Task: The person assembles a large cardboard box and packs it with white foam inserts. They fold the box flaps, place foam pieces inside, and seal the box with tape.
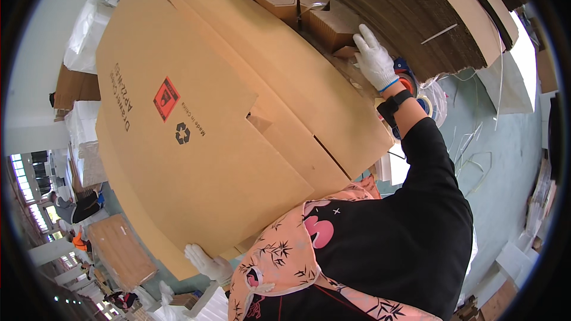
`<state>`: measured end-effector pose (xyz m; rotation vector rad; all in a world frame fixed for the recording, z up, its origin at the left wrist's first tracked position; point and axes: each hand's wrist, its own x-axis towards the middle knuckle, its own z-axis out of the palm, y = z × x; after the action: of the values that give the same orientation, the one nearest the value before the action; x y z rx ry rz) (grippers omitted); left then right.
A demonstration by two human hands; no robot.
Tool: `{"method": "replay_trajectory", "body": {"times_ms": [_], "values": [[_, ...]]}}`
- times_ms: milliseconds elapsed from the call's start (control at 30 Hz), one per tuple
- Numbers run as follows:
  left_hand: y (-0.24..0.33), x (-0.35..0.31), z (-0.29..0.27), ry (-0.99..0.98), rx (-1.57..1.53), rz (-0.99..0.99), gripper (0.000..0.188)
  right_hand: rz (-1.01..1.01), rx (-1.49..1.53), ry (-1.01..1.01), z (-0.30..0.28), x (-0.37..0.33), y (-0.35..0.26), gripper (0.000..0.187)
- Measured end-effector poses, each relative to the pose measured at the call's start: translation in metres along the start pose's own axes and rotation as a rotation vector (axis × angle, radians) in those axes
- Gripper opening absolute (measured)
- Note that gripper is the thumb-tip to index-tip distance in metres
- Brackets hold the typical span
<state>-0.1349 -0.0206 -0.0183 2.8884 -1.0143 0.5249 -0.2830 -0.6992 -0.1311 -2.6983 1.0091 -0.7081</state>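
Pink cloth (pixel 279 251) sits beside a big box (pixel 220 71), likely bendy, best held by edges; right hand (pixel 376 62) is wide, left hand (pixel 208 265) I can't tell.

the carton (pixel 226 83) is smooth, matt cardboard

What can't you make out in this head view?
In the head view:
Carton underside: hidden by its upper face.
Left hand: its back hides the palm; grip unclear.
Tape roll: partly behind right forearm.
Brown stack: cut off by top edge.
Distant people: too small.
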Motion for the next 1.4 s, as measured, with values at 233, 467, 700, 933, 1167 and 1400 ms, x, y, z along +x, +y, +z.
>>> {"method": "replay_trajectory", "body": {"times_ms": [233, 467, 700, 933, 1167, 1400], "values": [[0.002, 0.0, 0.007, 0.017, -0.03, -0.025, 0.054, 0.028, -0.062, 0.07, 0.006, -0.007, 0.015, 0.057], [0.004, -0.001, 0.007, 0.025, -0.029, -0.018, 0.063, 0.132, -0.192, 0.041, 0.003, -0.003, 0.013, 0.063], [0.003, 0.0, 0.009, 0.015, -0.022, -0.023, 0.06, 0.155, -0.047, -0.061, 0.001, -0.006, 0.005, 0.064], [0.006, 0.001, 0.006, 0.027, -0.026, 0.001, 0.059, 0.127, -0.023, -0.045, 0.0, 0.001, 0.005, 0.049], [0.016, 0.007, -0.003, 0.034, 0.0, -0.017, 0.053, -0.08, -0.247, -0.042, -0.006, -0.001, -0.005, 0.021], [0.056, 0.054, -0.024, -0.012, -0.024, 0.153, 0.052, -0.013, -0.321, -0.316, -0.037, -0.009, -0.009, 0.021]]}}
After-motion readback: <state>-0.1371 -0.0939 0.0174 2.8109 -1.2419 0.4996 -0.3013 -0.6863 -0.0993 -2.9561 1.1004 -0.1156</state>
